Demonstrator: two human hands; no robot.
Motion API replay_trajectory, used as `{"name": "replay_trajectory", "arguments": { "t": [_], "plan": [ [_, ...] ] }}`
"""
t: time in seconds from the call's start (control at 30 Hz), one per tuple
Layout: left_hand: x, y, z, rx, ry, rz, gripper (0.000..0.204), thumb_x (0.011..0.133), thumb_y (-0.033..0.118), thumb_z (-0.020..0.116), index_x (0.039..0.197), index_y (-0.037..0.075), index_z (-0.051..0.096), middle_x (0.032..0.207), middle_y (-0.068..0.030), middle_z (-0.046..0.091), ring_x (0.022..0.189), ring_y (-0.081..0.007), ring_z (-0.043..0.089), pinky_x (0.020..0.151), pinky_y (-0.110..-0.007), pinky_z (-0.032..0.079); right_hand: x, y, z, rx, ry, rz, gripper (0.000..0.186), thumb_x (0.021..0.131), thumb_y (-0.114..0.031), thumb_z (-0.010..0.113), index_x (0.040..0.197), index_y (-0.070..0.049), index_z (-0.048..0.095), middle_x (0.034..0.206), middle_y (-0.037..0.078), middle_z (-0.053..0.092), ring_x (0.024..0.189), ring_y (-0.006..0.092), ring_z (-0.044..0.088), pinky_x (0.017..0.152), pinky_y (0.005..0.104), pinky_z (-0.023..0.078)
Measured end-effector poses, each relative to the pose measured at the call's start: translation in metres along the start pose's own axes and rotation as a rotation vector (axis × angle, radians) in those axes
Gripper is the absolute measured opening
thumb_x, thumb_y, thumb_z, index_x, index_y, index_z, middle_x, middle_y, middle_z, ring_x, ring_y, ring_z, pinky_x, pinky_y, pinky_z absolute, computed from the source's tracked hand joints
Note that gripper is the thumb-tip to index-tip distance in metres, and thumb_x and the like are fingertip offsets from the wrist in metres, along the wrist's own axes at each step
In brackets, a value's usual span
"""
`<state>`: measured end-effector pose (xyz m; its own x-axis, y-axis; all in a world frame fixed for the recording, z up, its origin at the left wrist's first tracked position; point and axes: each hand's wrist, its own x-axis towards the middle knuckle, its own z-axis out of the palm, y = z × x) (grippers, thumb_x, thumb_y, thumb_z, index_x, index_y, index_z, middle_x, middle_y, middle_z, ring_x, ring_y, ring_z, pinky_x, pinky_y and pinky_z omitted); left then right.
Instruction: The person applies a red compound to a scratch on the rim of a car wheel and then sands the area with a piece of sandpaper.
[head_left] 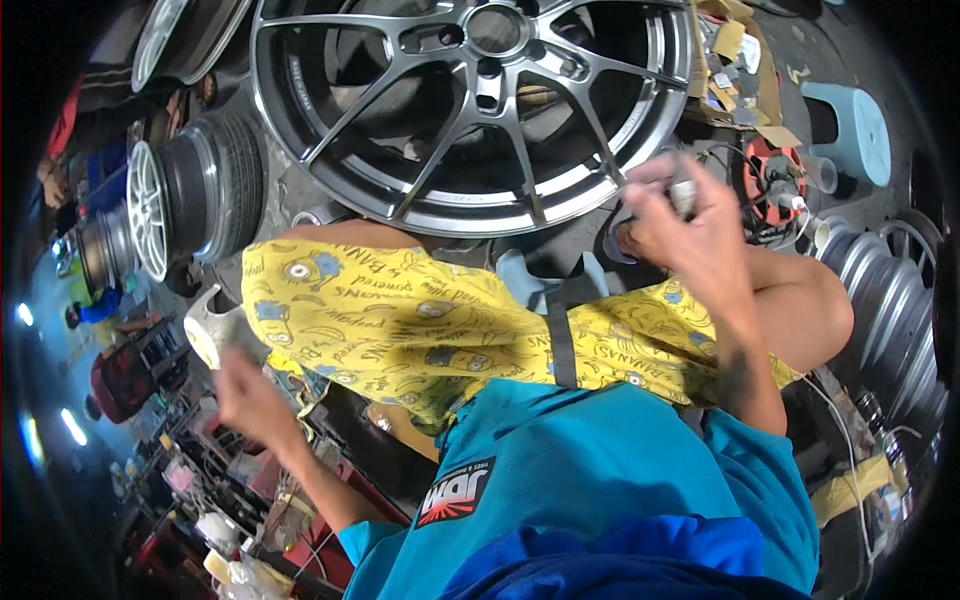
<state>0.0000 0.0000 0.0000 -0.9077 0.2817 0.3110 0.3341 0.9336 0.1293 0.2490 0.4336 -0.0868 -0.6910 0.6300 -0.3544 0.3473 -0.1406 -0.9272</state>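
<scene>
A large dark grey and silver alloy wheel rim lies in front of my knees, its thin spokes spreading from the hub. My right hand is raised over the rim's near right edge. Its fingers are closed around a small grey-and-white piece, too blurred to name. At my left knee, my left hand is smeared by motion. Just beyond its fingertips is a whitish, rounded thing with a curved notch; whether the hand touches it I cannot tell.
A wheel with a tyre stands at the left. At the right are a cardboard box of scraps, a red cable reel, a light-blue stool and several silver rims. Other people are at the far left.
</scene>
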Motion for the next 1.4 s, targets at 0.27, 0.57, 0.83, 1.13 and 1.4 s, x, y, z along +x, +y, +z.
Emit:
{"name": "replay_trajectory", "arguments": {
  "t": [0.27,0.57,0.83,1.13,1.4],
  "plan": [
    [-0.128,-0.07,0.092,-0.04,-1.303,-0.253,0.029,0.098,0.013,0.07,0.121,-0.003,0.069,0.113,-0.0224,0.073,0.104,-0.0316,0.072,0.09,-0.042,0.056,0.022,-0.001,-0.03,-0.27,0.244,-0.09,0.018,0.1,-0.013,0.074,0.111,0.001,0.073,0.102,0.003,0.075,0.089,0.0083,0.065,0.083,0.026,0.053],
    [-0.111,-0.101,0.073,-0.242,-1.328,-0.504,0.042,0.102,0.024,0.068,0.136,-0.001,0.062,0.132,-0.0204,0.067,0.119,-0.0315,0.066,0.101,-0.044,0.053,0.043,0.021,-0.027,-0.129,0.198,0.117,0.02,0.101,-0.013,0.073,0.113,0.002,0.072,0.105,0.006,0.076,0.093,0.0107,0.067,0.089,0.0291,0.055],
    [-0.093,-0.138,0.034,-0.914,-1.041,-0.726,0.055,0.106,0.033,0.066,0.149,0.001,0.055,0.149,-0.0187,0.061,0.133,-0.0315,0.061,0.111,-0.047,0.051,0.064,0.027,-0.031,-0.037,0.318,0.111,0.029,0.109,-0.02,0.06,0.129,0.0,0.067,0.086,-0.002,0.065,0.071,0.0041,0.056,0.061,0.0203,0.042],
    [0.034,-0.109,0.088,-1.008,-0.318,-0.767,0.033,0.102,0.027,0.077,0.12,0.0,0.069,0.099,-0.0012,0.068,0.086,-0.0082,0.065,0.078,-0.025,0.054,0.046,-0.019,0.023,-0.261,-0.047,-0.189,0.037,0.097,-0.003,0.07,0.133,0.005,0.068,0.105,0.001,0.063,0.085,0.0078,0.058,0.075,0.0227,0.047],
    [0.058,-0.181,0.225,-1.033,-0.201,-0.688,0.04,0.098,0.018,0.075,0.126,-0.008,0.061,0.116,-0.0242,0.073,0.09,-0.0334,0.077,0.083,-0.039,0.062,0.004,-0.07,0.186,-0.268,-0.502,-0.319,0.034,0.097,0.009,0.069,0.129,-0.003,0.073,0.098,0.008,0.063,0.075,0.0123,0.064,0.062,0.0255,0.051]
  ]
}}
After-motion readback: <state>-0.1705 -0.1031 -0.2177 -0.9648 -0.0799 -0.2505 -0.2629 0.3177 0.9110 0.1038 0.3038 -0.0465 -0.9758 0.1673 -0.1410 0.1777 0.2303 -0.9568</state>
